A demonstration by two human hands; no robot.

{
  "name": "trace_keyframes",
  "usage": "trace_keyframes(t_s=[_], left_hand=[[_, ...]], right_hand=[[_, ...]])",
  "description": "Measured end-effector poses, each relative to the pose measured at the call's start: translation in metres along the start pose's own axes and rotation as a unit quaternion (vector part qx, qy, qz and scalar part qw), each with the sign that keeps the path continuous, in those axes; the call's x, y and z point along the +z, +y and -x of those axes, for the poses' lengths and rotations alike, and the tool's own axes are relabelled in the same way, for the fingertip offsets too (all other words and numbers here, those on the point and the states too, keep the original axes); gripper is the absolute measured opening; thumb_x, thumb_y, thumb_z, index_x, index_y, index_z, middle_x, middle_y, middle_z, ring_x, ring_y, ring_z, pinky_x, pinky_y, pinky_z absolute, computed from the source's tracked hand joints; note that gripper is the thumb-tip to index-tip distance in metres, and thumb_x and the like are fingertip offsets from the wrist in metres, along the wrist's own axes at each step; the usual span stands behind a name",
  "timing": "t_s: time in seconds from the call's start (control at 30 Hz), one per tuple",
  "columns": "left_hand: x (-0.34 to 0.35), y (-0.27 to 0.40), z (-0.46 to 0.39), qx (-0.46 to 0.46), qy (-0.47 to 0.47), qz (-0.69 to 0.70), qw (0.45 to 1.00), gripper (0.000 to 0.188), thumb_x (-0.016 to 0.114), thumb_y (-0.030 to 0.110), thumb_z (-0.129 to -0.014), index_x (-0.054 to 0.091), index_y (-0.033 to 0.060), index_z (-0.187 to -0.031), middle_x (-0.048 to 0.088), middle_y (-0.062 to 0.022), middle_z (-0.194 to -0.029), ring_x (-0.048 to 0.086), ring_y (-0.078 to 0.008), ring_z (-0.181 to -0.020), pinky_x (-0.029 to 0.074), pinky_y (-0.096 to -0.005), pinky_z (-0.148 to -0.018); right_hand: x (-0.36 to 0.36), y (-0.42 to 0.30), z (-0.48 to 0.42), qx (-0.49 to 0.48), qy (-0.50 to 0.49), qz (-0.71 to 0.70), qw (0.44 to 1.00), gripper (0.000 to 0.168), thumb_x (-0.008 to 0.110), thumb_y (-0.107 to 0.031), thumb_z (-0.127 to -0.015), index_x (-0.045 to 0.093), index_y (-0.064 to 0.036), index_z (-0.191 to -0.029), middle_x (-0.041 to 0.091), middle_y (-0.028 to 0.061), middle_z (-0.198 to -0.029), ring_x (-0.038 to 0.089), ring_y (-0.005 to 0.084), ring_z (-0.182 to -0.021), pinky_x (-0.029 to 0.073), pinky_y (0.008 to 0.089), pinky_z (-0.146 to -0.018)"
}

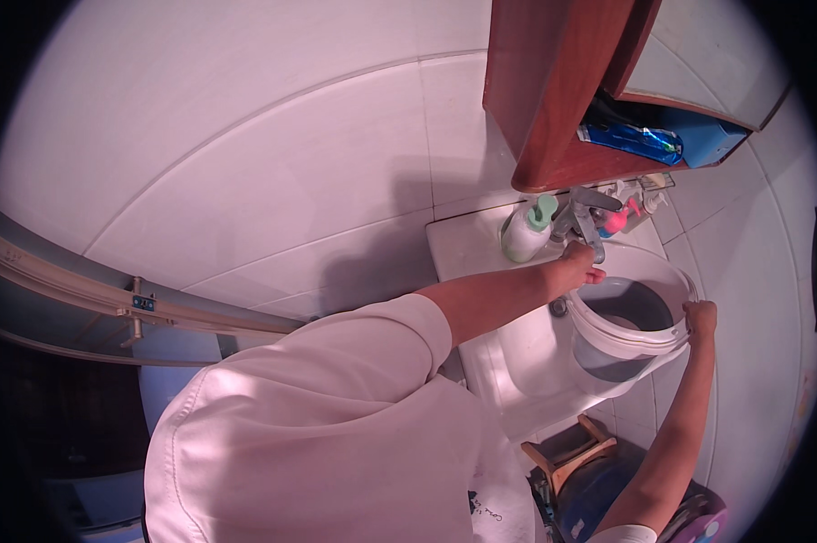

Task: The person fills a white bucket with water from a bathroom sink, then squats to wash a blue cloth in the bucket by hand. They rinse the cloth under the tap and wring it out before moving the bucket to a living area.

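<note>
A white plastic bucket point(608, 349) with dark greyish liquid point(625, 303) inside stands tilted over a white washbasin point(517, 353). At its left rim is my left hand point(580, 265), fingers curled, close under the spout of a metal faucet point(588, 227). My right hand point(700, 317) grips the bucket's right rim. Left of the faucet stands a white pump bottle point(527, 234) with a green top. The basin's drain fitting point(557, 307) shows beside the bucket. My left fingertips are partly hidden, so their hold on the rim is not fully visible.
A wooden cabinet point(561, 102) with a blue packet point(632, 141) overhangs the basin's back. Several pump bottles, one with a pink top point(622, 216), stand behind the bucket. Below the basin are a wooden stool point(571, 458) and a dark blue rounded thing point(595, 495). Tiled walls lie close.
</note>
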State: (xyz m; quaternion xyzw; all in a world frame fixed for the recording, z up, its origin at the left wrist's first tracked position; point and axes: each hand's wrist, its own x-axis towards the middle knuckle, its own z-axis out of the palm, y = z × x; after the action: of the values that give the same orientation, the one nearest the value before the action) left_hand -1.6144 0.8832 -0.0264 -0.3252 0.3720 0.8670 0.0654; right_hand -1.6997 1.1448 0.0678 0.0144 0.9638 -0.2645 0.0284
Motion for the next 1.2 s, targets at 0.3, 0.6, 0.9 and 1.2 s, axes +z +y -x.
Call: trace_keyframes(t_s=[0.3, 0.6, 0.9, 1.2], left_hand=[[-0.008, 0.005, -0.004, -0.027, -0.008, -0.001, 1.000, 0.032, 0.029, 0.014, -0.081, 0.031, 0.0099, -0.112, 0.043, -0.0155, -0.106, 0.058, -0.0339, -0.064, 0.049, -0.0446, -0.050], [0.006, 0.033, 0.035, 0.510, 0.151, -0.472, 0.704, 0.033, 0.048, 0.001, -0.068, 0.045, 0.0079, -0.100, 0.048, -0.0150, -0.103, 0.058, -0.0279, -0.075, 0.046, -0.0401, -0.058], [0.036, 0.072, 0.002, 0.483, 0.061, -0.657, 0.575, 0.016, 0.048, 0.012, -0.075, 0.056, 0.0040, -0.087, 0.054, -0.0132, -0.097, 0.057, -0.0303, -0.081, 0.045, -0.0405, -0.066], [0.010, 0.080, 0.034, 0.513, 0.011, -0.719, 0.469, 0.010, 0.048, 0.010, -0.071, 0.057, 0.0073, -0.075, 0.059, -0.0109, -0.078, 0.057, -0.0291, -0.076, 0.045, -0.0416, -0.063]], right_hand=[[0.004, -0.006, 0.001, -0.026, 0.000, 0.005, 1.000, 0.019, 0.060, -0.011, -0.057, 0.055, 0.006, -0.063, 0.053, 0.0163, -0.055, 0.051, 0.0257, -0.046, 0.040, 0.0369, -0.046], [0.010, -0.003, 0.001, -0.003, 0.023, -0.054, 0.998, 0.013, 0.058, -0.006, -0.059, 0.052, 0.004, -0.054, 0.046, 0.0105, -0.043, 0.044, 0.0212, -0.034, 0.031, 0.0352, -0.034], [0.008, 0.000, 0.002, -0.030, 0.040, -0.020, 0.999, 0.016, 0.058, -0.009, -0.058, 0.052, 0.004, -0.052, 0.046, 0.0133, -0.043, 0.045, 0.0218, -0.036, 0.033, 0.0358, -0.036], [0.003, -0.017, 0.016, 0.005, 0.018, -0.052, 0.999, 0.017, 0.060, -0.009, -0.058, 0.052, 0.006, -0.058, 0.048, 0.0118, -0.047, 0.045, 0.0203, -0.035, 0.034, 0.0346, -0.036]])
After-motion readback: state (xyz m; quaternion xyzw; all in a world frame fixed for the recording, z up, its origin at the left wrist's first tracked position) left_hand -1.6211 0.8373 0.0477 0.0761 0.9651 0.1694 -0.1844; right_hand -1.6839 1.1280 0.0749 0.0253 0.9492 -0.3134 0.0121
